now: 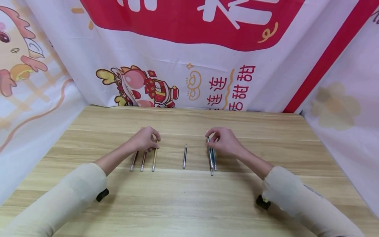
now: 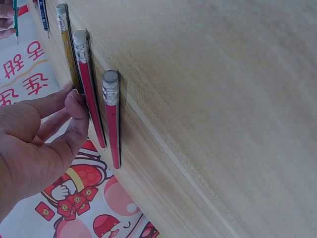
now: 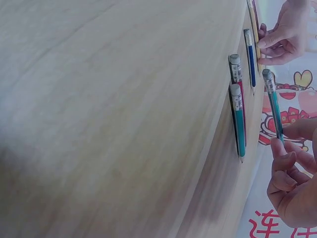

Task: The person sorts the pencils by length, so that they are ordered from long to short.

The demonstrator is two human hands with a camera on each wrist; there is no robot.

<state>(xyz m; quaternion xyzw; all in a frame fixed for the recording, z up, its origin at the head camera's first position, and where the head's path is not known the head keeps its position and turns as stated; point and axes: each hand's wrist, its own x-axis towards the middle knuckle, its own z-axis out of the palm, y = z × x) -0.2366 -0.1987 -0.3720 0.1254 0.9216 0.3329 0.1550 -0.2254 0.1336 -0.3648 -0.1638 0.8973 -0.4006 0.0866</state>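
My left hand (image 1: 145,140) pinches a yellow pencil (image 1: 155,158) between thumb and fingertips, toward its far end. Two red pencils (image 2: 89,94) lie beside it, close under that hand, with their eraser ends toward me. On the right, my right hand (image 1: 223,140) holds a green pencil (image 3: 275,106) by finger and thumb, its eraser end raised off the table in the right wrist view. Below it lie another green pencil (image 3: 239,124) and a red pencil (image 3: 236,69), side by side. A dark blue pencil (image 1: 185,156) lies alone between the two hands.
The wooden table (image 1: 183,204) ends at a printed cloth backdrop (image 1: 177,56) with red lettering and cartoon figures. Cloth panels also stand at the left and right sides. A dark strap piece (image 1: 102,195) shows under the left sleeve, another (image 1: 263,202) under the right.
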